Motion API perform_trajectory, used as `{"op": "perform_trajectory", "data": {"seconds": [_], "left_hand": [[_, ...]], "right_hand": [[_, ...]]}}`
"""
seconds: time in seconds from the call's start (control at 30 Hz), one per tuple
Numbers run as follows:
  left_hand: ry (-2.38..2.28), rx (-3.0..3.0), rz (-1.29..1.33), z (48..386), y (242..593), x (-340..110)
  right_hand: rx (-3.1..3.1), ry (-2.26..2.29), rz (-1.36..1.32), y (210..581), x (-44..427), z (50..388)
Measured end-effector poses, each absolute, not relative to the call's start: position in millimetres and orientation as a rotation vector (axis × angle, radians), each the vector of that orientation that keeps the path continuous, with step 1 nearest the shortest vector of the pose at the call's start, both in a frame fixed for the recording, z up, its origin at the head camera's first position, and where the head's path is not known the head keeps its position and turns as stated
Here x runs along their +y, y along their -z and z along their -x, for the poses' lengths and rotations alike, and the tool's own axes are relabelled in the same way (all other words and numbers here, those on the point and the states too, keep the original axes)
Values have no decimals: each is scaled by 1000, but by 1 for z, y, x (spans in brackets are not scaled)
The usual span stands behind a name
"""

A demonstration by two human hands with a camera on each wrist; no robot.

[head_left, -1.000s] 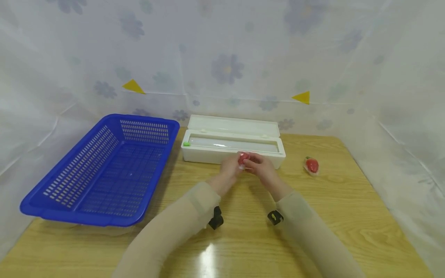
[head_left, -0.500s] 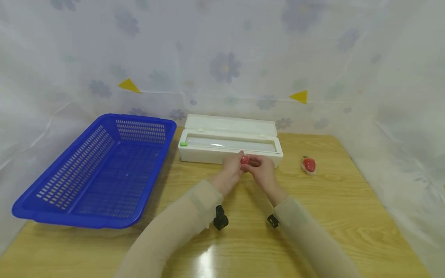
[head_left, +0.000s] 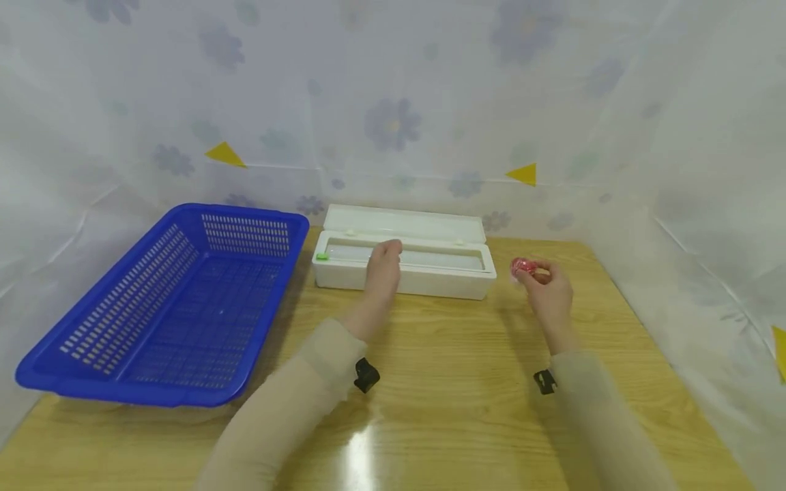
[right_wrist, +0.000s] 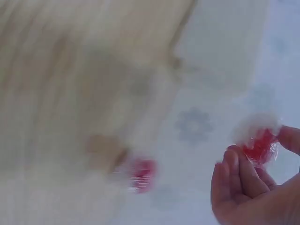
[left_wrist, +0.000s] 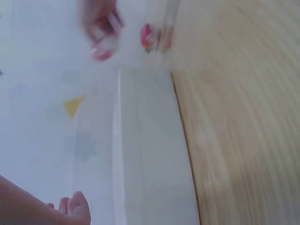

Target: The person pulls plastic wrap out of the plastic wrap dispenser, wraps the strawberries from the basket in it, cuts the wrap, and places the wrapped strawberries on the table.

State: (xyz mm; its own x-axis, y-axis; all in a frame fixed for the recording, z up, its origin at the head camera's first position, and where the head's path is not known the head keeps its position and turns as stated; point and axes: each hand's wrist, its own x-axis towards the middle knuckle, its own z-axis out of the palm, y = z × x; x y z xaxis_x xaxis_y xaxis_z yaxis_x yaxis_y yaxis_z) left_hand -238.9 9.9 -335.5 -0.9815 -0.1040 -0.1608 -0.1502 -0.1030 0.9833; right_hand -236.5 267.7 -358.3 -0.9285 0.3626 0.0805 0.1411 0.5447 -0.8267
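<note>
My right hand (head_left: 549, 296) pinches a red strawberry (head_left: 522, 266) wrapped in crinkled clear film, held above the table to the right of the white cling film box. In the right wrist view the wrapped fruit sits between thumb and fingertips. A second wrapped strawberry (right_wrist: 143, 176) lies on the table; my right hand hides it in the head view. Over the front of the long white cling film box (head_left: 405, 281), my left hand (head_left: 383, 269) hovers with fingers loosely bent and nothing seen in them. The box's lid stands up, and a film roll (head_left: 430, 259) lies inside.
A large blue plastic basket (head_left: 245, 354) stands on the left of the wooden table (head_left: 442, 382). A green slider (head_left: 322, 257) sits at the box's left end. Behind, a flower-printed sheet (head_left: 393, 82) hangs with yellow triangles on it.
Both hands were together on the wrapped strawberry in front of the box. They have parted: the right carried it rightward, while the left let go and moved left over the box.
</note>
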Motion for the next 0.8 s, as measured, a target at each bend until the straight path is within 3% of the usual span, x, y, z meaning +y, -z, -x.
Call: {"op": "perform_trajectory", "data": {"seconds": [0.17,0.33,0.57,0.8], "left_hand": [[-2208,2167,319,240,340,-14],[-2015,2401,216,233,352,-21],[-1334,3093,-74,236,364,-31],[-595,3359,-229,244,378,-49]], "right_hand": [[-3037,-748,252,384,292,245],[-3084,-294,59,403,297,247],[-2945,-297,49,373,283,247],[-2941,-356,-132,351,223,237]]}}
